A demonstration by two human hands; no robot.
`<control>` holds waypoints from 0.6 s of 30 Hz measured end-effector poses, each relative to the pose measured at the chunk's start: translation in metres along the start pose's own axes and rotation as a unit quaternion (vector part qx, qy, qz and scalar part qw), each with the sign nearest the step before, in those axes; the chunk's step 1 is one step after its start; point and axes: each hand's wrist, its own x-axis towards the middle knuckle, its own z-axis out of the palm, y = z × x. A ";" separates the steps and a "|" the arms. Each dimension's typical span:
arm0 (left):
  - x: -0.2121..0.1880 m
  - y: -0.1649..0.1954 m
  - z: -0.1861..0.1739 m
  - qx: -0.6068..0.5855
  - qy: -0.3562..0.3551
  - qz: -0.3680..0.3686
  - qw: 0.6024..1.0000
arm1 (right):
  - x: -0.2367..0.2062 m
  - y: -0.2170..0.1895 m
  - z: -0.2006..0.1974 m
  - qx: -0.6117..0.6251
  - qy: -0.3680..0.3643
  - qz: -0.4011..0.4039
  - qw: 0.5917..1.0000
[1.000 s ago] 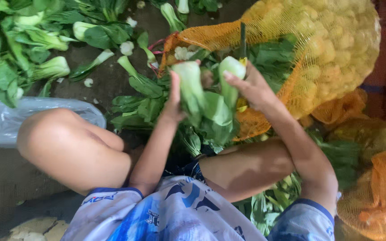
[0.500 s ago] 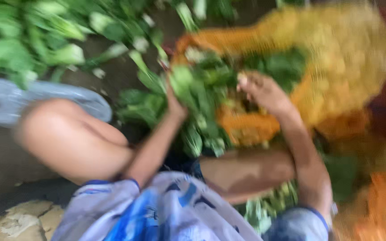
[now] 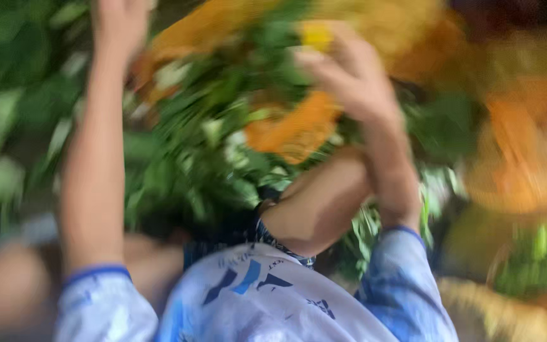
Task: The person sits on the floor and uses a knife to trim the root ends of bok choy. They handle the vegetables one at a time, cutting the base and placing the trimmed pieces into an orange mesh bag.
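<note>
The picture is badly smeared, so only broad shapes read. The left hand (image 3: pixel 118 28) is raised high at the top edge, well above the heap of leafy greens (image 3: pixel 223 145); its fingers run out of view and blur together, so I cannot tell whether they are apart or closed, nor whether they carry anything. The right hand (image 3: pixel 349 79) sits lower and to the right, bent at the wrist over the mouth of the orange mesh bag (image 3: pixel 299 130); its fingers (image 3: pixel 314 60) look curled about something yellow-green at their tips, but the blur hides whether they truly grip it. The bag lies among the greens just in front of the person's bare knee (image 3: pixel 318 202), close enough for both arms to reach it without leaning, which is probably why the work sits between the legs. More loose greens (image 3: pixel 14 126) spread to the left on the ground; a second orange bag (image 3: pixel 527 152) lies off to the right, apart from both hands. The blue and white shirt (image 3: pixel 267 297) fills the bottom.
</note>
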 end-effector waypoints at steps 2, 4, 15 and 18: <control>-0.048 -0.003 0.071 0.038 -0.161 0.037 0.985 | -0.028 0.003 0.005 -0.067 -0.015 -0.037 0.997; -0.096 0.012 0.121 0.046 -0.328 0.016 0.944 | -0.058 0.014 0.017 -0.147 0.040 0.030 0.988; -0.182 0.047 0.133 0.136 -0.455 -0.291 0.830 | -0.092 0.083 0.053 -0.111 -0.001 -0.120 0.987; -0.198 0.034 0.118 0.020 -0.442 -0.324 0.836 | -0.092 0.087 0.057 -0.119 -0.006 -0.131 0.984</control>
